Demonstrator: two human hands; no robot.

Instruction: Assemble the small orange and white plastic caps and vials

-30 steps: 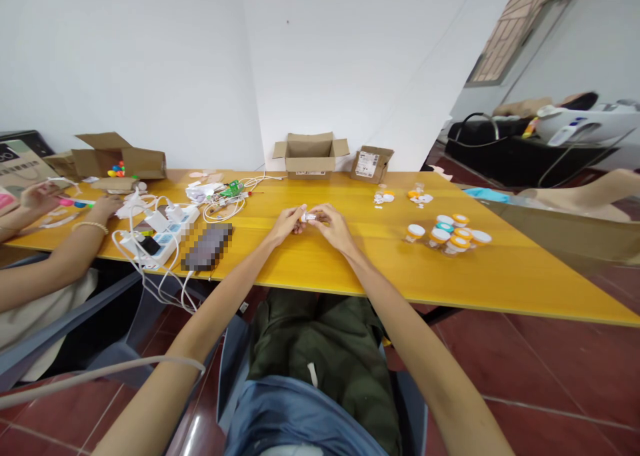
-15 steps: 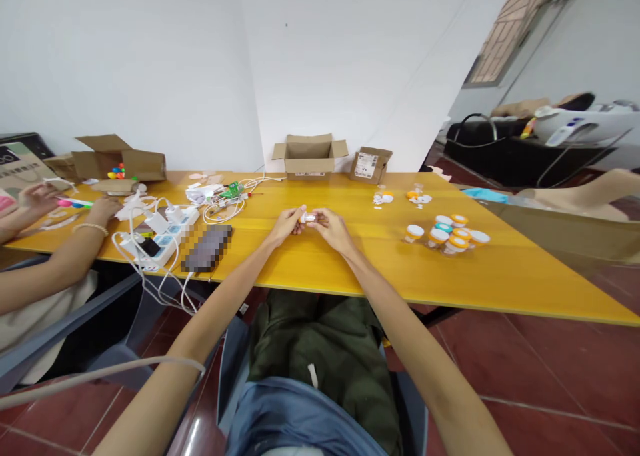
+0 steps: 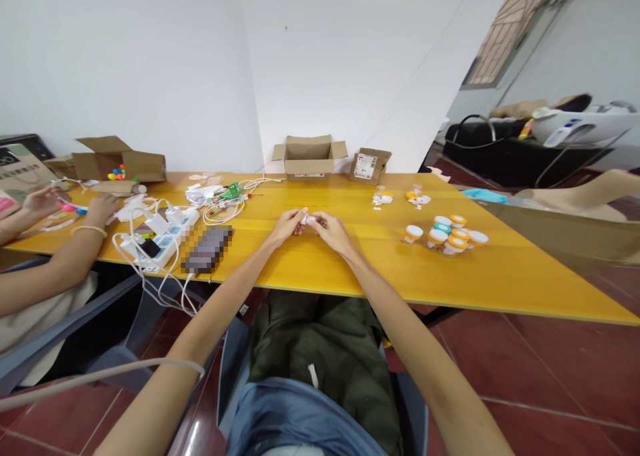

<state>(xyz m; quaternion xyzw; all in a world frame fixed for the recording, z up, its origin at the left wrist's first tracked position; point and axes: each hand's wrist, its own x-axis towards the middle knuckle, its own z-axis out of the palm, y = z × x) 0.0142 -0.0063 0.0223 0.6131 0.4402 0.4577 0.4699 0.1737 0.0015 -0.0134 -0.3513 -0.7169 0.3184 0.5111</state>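
Note:
Over the middle of the table, my left hand [image 3: 289, 227] is closed around a small white piece [image 3: 305, 221]. Its exact kind is too small to tell and partly covered by the fingers. From the other side my right hand [image 3: 327, 230] pinches the same piece, fingertips close to those of the left. To the right stand several small clear containers with white-and-orange lids [image 3: 455, 244], one of them with a teal lid [image 3: 443, 228]. A single lidded container [image 3: 413, 233] stands a little apart from this group.
Two piles of small white and orange parts [image 3: 384, 199] lie farther back. An open cardboard box [image 3: 309, 159] and a smaller box [image 3: 369, 166] are by the wall. Left are a phone [image 3: 207, 249], a power strip [image 3: 170, 239] with cables, and another person's hands [image 3: 103, 209].
The white piece has turned between my fingers and shows less, its orange part now hidden. My hands stay in nearly the same place. The other person's hands have shifted slightly.

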